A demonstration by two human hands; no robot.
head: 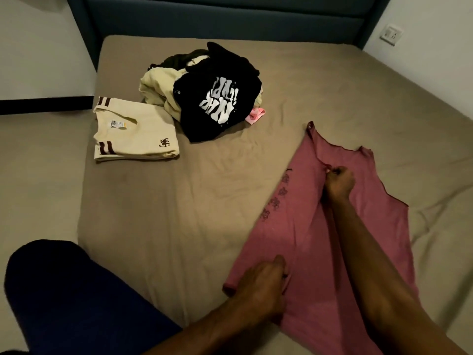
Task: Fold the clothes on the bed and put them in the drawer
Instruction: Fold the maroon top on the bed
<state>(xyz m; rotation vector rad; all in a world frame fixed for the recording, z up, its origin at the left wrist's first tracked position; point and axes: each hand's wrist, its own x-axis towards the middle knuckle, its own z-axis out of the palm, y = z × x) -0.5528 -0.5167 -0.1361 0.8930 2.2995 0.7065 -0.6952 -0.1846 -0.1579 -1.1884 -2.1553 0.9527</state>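
A pink sleeveless top [368, 226] lies spread on the bed [179, 213] at the right, its left side folded over the middle. My right hand [339, 181] pinches the fabric near the neckline. My left hand [263, 288] grips the folded edge near the hem. A folded cream shirt with brown stripes [135, 134] rests at the left side of the bed. Behind it sits a loose pile: a black T-shirt with white lettering [217, 103], cream clothes [156, 85] and a small pink garment [256, 115].
A dark blue headboard [230, 19] runs along the far side. The floor lies to the left of the bed. A wall socket [391, 34] is at the upper right. My knee in dark blue cloth [64, 298] is at the lower left. No drawer is in view.
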